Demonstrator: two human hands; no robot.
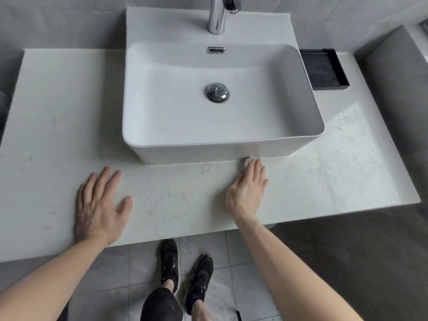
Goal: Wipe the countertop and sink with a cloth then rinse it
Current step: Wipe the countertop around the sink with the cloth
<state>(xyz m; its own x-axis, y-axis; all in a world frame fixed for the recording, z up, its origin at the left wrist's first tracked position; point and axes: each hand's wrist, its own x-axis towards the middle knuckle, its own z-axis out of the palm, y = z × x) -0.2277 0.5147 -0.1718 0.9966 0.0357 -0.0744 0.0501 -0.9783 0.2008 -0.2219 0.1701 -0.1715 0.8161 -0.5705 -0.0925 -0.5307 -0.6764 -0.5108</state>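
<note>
A white rectangular vessel sink (222,149) stands on a pale marble countertop (58,135). My right hand (246,191) lies flat with straight fingers on the counter just in front of the sink's right front corner, pressing a small pale cloth (245,162) that peeks out beside my fingertips against the sink's base. My left hand (100,205) rests flat on the counter with fingers spread, left of the sink's front, holding nothing. Most of the cloth is hidden under my right hand.
A chrome faucet (218,15) rises behind the basin, with a chrome drain plug (217,92) in the basin floor. A black tray (324,68) sits at the sink's back right. Grey wall rises on the right. My feet stand on grey floor tiles below the counter edge.
</note>
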